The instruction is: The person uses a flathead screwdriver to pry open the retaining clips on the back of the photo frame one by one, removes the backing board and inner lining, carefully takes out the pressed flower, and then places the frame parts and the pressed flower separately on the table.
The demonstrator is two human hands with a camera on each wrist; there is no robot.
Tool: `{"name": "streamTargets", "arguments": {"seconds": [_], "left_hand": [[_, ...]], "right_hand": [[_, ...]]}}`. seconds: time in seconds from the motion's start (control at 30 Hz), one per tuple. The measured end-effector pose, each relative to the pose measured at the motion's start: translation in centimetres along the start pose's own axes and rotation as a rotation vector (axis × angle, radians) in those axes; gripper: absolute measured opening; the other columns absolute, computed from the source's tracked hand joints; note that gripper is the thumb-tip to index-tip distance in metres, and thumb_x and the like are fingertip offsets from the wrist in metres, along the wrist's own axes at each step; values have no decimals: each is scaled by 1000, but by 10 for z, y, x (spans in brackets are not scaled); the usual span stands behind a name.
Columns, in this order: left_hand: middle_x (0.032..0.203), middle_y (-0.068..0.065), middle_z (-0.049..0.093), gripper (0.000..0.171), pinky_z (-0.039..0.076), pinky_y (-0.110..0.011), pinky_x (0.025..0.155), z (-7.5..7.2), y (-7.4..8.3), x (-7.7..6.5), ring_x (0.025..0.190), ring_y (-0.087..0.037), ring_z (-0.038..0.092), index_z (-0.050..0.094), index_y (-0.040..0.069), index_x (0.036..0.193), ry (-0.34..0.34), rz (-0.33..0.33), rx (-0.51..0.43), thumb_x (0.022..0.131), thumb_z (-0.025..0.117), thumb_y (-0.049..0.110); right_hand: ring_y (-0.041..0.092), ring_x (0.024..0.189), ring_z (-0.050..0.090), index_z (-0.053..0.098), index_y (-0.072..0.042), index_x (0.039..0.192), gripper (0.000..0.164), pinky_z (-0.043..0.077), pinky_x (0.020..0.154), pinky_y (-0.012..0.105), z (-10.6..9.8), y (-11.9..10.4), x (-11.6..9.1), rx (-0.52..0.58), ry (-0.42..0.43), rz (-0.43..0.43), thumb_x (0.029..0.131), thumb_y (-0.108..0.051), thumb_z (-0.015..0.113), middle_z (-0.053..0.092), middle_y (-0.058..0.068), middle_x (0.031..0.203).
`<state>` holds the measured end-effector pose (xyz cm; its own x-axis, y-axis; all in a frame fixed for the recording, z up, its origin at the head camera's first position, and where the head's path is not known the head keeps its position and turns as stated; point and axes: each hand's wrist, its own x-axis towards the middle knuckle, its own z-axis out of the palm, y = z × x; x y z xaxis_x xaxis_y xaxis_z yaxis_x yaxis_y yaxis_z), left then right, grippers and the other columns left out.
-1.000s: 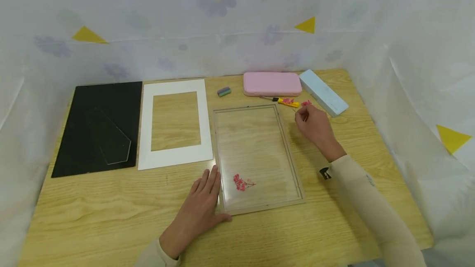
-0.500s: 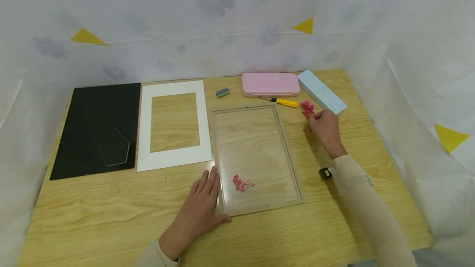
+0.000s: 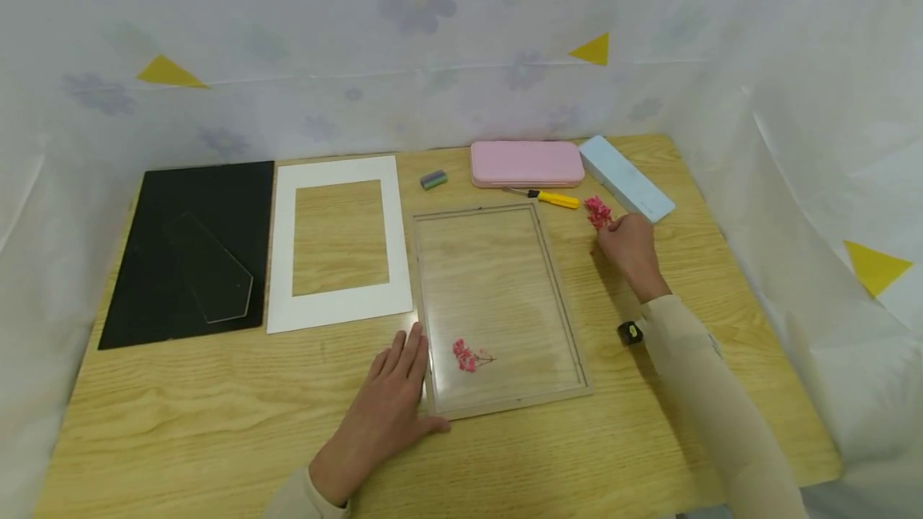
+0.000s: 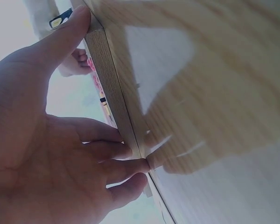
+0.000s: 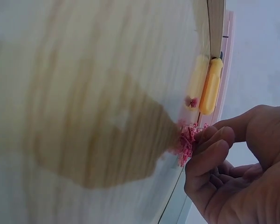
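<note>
My right hand (image 3: 636, 253) is low over the right side of the table, pinching a small bunch of pink dried flowers (image 3: 598, 211) between thumb and fingers. In the right wrist view, the flower heads (image 5: 186, 139) stick out past the fingertips, close to the tabletop. A rectangular wooden picture frame with a clear pane (image 3: 497, 279) lies in the middle. Another pink flower sprig (image 3: 465, 355) rests at its lower left. My left hand (image 3: 392, 395) lies with fingers extended against the frame's left edge, the thumb at the near corner.
A white mat board (image 3: 281, 255) and a black backing board (image 3: 195, 239) lie to the left. Along the back are a small greenish block (image 3: 434, 179), a pink case (image 3: 528, 164), a yellow-handled screwdriver (image 3: 558, 199) and a light blue box (image 3: 626, 177).
My right hand has shifted right and slightly nearer. Pink flowers that overlapped the screwdriver handle are now off it, in that hand's pinch. The left hand keeps its place.
</note>
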<state>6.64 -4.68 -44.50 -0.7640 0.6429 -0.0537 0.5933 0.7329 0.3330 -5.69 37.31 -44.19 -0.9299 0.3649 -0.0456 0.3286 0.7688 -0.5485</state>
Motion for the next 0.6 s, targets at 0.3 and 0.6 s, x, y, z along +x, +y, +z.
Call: {"name": "streamTargets", "arguments": {"seconds": [0.3, 0.6], "left_hand": [[158, -24, 31, 118, 36, -53, 110, -1, 0, 2, 144, -42, 33, 37, -10, 149, 8, 6, 7, 67, 83, 62], [156, -25, 35, 117, 38, -51, 108, -1, 1, -2, 141, -43, 36, 41, -11, 146, 40, 24, 34, 66, 84, 63]], "right_hand": [[11, 43, 23, 33, -16, 46, 39, 22, 42, 27, -5, 1, 3, -5, -29, 3, 80, -3, 48, 24, -6, 44], [25, 57, 58, 70, 13, 93, 35, 44, 47, 31, -23, -28, -14, -90, -44, -26, 98, -18, 55, 68, 24, 79]]}}
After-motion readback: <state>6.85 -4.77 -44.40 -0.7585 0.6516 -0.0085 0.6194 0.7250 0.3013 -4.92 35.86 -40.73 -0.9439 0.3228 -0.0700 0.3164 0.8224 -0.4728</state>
